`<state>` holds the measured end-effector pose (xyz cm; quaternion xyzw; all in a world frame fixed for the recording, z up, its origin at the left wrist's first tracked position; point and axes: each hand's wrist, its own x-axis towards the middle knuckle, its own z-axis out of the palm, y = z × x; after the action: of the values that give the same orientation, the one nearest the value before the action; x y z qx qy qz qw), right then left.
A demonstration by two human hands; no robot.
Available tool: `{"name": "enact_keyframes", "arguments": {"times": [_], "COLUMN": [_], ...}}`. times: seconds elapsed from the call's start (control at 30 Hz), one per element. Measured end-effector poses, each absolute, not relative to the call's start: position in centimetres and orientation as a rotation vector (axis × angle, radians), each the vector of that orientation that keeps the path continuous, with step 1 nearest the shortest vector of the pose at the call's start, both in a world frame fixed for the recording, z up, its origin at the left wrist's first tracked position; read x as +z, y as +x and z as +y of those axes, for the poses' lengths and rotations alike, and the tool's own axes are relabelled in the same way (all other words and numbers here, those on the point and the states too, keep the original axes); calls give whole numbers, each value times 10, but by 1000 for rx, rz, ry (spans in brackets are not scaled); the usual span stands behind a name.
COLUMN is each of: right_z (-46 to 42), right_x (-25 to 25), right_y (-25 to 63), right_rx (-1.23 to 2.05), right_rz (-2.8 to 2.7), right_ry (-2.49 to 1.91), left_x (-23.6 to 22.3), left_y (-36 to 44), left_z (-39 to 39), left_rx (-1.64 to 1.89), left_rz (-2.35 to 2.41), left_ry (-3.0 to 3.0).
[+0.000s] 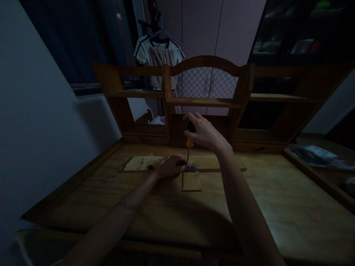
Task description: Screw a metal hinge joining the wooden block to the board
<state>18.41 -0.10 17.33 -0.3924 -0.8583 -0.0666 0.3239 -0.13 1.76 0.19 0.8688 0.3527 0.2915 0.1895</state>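
R hand [205,132] is up high, knuckles on top, fingers arched fwd and bent down in a grip, thumb tucked below opp. them. R forearm [241,195] is bare, runs up steeply from bottom R, wrist slightly bent. L hand [172,166] sits lower, just below and L of the other, palm down, fingers curled inward, tips dark and hard to see. L forearm [118,218] also bare, slants up from bottom L, wrist approx. straight.
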Motion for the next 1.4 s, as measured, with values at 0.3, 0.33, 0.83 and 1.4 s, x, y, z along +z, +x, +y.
{"name": "enact_keyframes", "arguments": {"times": [0.3,0.33,0.83,1.4], "right_z": [1,0,-3,-4], "right_x": [172,172,174,175], "right_y": [183,183,181,180], "right_rx": [-173,-170,-161,-187], "right_rz": [-2232,-2234,-2211,-2209], "right_ry": [-1091,-1086,-1069,-1085], "left_x": [3,4,6,10], "left_y": [-1,0,1,4], "left_z": [16,16,13,10], "left_rx": [821,823,843,819], "left_rz": [1022,1024,1011,1077], "left_ry": [2438,2435,2431,2412]}}
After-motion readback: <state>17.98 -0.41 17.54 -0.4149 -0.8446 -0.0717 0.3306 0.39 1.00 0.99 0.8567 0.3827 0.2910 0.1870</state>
